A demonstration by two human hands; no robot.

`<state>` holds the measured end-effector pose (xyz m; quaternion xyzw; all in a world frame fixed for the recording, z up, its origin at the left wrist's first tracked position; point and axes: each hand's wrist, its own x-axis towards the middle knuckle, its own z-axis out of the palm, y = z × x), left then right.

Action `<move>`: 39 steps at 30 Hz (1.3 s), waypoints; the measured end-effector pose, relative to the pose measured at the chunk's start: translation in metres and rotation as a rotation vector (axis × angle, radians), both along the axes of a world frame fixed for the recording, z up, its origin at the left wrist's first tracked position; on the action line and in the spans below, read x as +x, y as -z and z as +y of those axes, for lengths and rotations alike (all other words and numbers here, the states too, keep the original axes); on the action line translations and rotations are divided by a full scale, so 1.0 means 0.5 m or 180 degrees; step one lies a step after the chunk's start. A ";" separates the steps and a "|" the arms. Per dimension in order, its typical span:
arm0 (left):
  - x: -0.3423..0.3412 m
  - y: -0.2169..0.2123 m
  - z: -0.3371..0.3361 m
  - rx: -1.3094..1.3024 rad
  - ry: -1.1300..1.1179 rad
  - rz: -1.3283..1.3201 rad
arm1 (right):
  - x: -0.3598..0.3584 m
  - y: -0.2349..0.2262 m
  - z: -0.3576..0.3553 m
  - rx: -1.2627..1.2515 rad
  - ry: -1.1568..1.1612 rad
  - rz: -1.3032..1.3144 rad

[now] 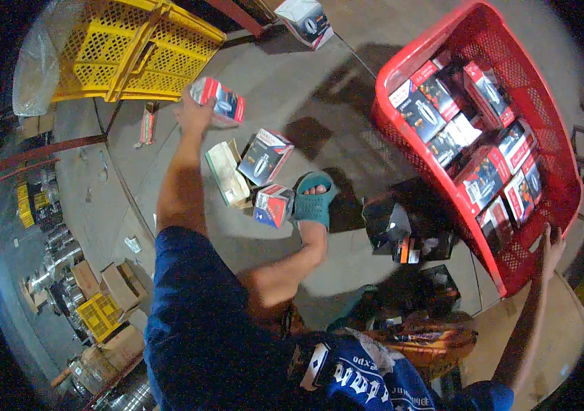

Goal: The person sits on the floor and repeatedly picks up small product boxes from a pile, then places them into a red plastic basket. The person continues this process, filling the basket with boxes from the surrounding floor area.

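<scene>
My left hand (194, 113) is stretched out over the concrete floor and grips a small red, white and dark printed box (220, 100). My right hand (551, 248) holds the near rim of a tilted red plastic crate (401, 137) that is packed with several similar boxes (483, 175). Two more such boxes (264, 156) lie on the floor beside my foot in a teal clog (314, 198), next to a flat beige carton (227, 172).
A yellow plastic crate (131, 49) stands at the far left with a clear plastic bag beside it. Another box (305, 20) lies at the top. Dark opened boxes (408, 236) sit near the red crate. Cardboard cartons and a small yellow crate (100, 312) show lower left.
</scene>
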<state>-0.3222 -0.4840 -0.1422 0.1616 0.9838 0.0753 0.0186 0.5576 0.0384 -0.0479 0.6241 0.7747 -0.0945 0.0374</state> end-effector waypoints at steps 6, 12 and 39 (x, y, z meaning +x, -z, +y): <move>0.006 -0.341 0.203 0.2049 0.0930 -0.0170 | -0.074 -0.025 -0.056 0.0290 -0.0488 0.0894; 0.311 -0.511 0.510 0.3605 0.2006 -0.2733 | -0.178 -0.066 -0.117 0.0546 0.0381 0.0366; 0.696 -0.114 0.890 -0.0901 0.3106 -0.1719 | -0.201 -0.063 -0.131 0.0727 0.0411 0.0667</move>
